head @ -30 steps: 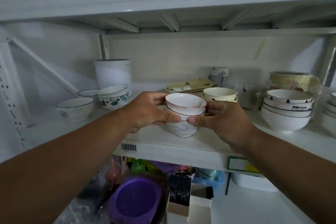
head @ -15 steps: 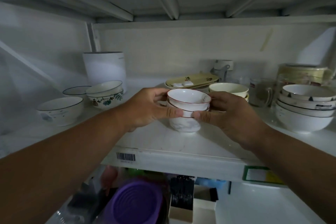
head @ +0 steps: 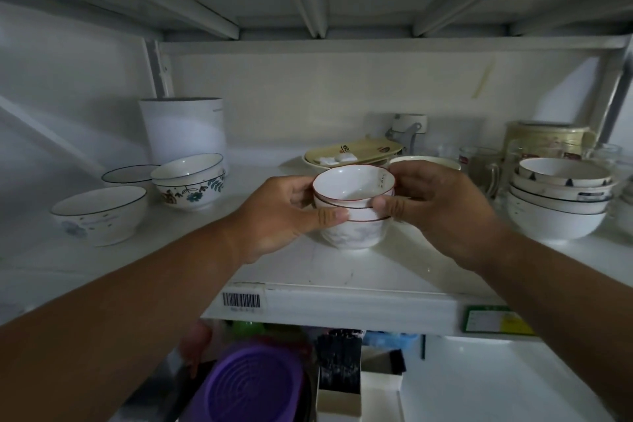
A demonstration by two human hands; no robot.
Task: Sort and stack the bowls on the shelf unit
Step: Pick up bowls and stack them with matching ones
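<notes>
Two hands clasp a small stack of red-rimmed bowls (head: 352,205) standing on the shelf (head: 342,271): left hand (head: 284,216) w/ thumb across the front, right hand (head: 438,209) opposite, fingers round the back. Floral bowl pair (head: 190,181) sits well left of the grip, big white bowl stack (head: 558,202) well right.

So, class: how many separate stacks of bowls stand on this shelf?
3: the red-rimmed stack held centre, the floral stack left, the tall stack right. Others may be hidden.
</notes>
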